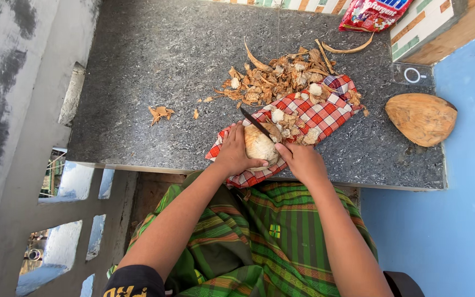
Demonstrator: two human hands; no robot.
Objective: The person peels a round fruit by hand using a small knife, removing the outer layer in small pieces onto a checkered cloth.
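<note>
Green striped cloth (259, 236) covers the lap below both hands, where left hand (236, 155) fingers clasp a half-peeled coconut (259, 146) on the checked cloth (314, 118) while right hand (302, 161) grips a knife (255, 122), paring husk; turning it seems needed next.

Right hand (302, 160) hides the knife (255, 122) handle.

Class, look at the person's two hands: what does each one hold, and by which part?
The left hand grips the pale peeled coconut around its left side. The right hand holds the knife by its handle, hidden under the fingers.
</note>
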